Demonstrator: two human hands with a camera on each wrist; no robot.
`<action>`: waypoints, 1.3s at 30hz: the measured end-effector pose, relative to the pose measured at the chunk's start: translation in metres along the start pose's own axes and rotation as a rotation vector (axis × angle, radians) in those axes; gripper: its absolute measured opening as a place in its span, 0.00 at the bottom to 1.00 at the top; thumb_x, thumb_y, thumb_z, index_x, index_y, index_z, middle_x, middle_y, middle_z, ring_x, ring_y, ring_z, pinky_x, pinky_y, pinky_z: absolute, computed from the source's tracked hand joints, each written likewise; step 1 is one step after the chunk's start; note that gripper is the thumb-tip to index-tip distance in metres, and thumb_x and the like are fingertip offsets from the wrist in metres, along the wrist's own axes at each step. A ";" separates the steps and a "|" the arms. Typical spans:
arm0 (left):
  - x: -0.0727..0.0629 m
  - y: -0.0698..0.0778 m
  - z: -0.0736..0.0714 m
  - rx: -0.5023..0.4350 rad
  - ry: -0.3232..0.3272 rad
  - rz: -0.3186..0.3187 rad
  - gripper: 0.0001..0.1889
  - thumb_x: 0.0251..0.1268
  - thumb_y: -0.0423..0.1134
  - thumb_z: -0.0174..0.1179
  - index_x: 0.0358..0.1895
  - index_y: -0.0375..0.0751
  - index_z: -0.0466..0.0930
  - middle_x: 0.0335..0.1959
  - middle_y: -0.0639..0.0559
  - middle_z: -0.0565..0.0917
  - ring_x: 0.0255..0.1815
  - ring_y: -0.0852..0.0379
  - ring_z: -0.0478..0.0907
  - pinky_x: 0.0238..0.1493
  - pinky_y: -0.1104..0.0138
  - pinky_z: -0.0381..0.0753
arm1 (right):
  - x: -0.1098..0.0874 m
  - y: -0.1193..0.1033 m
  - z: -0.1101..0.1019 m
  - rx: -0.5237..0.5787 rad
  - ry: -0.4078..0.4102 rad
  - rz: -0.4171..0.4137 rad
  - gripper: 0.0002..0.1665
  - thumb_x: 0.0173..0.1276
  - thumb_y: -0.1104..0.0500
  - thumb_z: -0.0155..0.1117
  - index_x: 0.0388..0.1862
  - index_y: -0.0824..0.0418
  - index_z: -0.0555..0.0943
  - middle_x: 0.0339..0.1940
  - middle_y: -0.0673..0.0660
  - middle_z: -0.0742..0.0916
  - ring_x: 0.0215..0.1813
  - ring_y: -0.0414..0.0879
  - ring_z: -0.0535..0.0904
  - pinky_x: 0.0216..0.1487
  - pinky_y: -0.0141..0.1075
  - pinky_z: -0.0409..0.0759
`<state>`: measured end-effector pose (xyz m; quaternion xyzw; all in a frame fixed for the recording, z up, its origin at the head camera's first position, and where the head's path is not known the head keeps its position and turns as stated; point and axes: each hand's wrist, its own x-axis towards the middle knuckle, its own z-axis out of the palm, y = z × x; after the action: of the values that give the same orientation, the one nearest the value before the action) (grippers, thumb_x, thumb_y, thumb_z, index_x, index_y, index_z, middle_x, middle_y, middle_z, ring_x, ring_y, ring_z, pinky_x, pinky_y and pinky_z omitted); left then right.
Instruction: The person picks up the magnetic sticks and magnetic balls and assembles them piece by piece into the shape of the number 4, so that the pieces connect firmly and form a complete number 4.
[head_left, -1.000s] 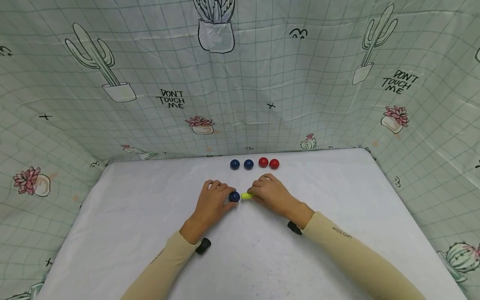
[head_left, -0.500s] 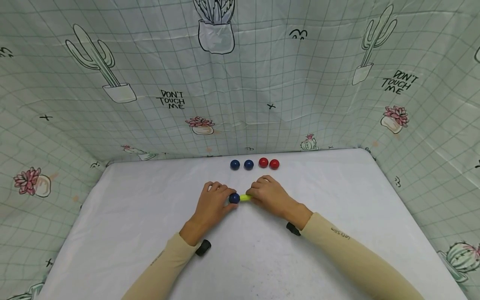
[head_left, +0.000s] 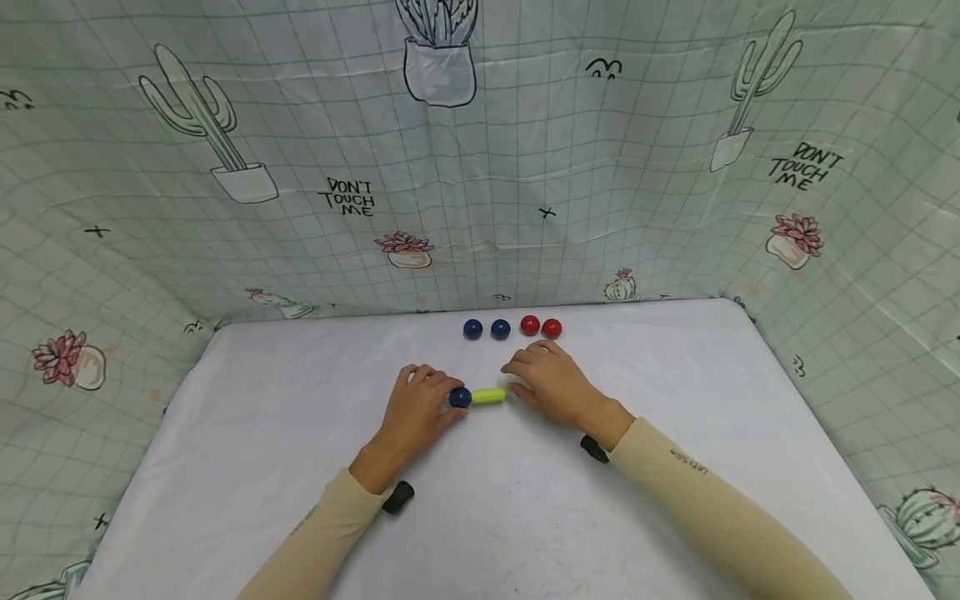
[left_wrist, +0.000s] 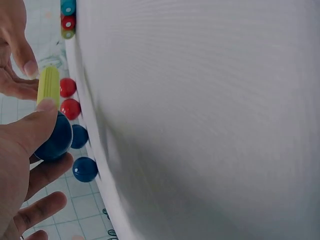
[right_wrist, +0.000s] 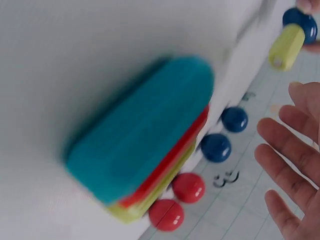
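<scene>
My left hand (head_left: pixel 412 412) pinches a dark blue ball (head_left: pixel 460 397) between thumb and fingers, near the middle of the white table. A short yellow-green ribbed rod (head_left: pixel 489 396) juts from the ball's right side, pointing toward my right hand (head_left: pixel 551 382). In the left wrist view, the thumb tip lies where the rod (left_wrist: pixel 48 87) meets the ball (left_wrist: pixel 55 137). The right hand is just off the rod's free end, fingers spread with nothing in them. That free end shows a small hole in the right wrist view.
Along the table's back edge sit two blue balls (head_left: pixel 500 329) and two red balls (head_left: pixel 529 325) in a row. A teal rod (right_wrist: pixel 145 125), a red rod (right_wrist: pixel 172 160) and a yellow-green rod (right_wrist: pixel 125 214) lie side by side, hidden in the head view. A patterned cloth hangs behind.
The right hand pushed the rod against the blue ball, then let go and moved back to the right. The left hand, with ball and rod, shifted slightly left.
</scene>
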<state>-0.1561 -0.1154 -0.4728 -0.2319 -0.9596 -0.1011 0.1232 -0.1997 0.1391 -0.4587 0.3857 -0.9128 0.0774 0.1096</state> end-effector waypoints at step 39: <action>-0.013 -0.019 -0.007 -0.020 0.037 -0.012 0.22 0.58 0.52 0.79 0.53 0.48 0.89 0.45 0.53 0.91 0.53 0.50 0.81 0.67 0.49 0.72 | 0.051 0.048 0.012 -0.117 -0.087 0.033 0.34 0.69 0.55 0.78 0.71 0.62 0.79 0.71 0.62 0.82 0.71 0.60 0.78 0.74 0.53 0.72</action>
<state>-0.1524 -0.1389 -0.4723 -0.2255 -0.9575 -0.1155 0.1379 -0.2704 0.1348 -0.4602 0.3666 -0.9259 0.0089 0.0909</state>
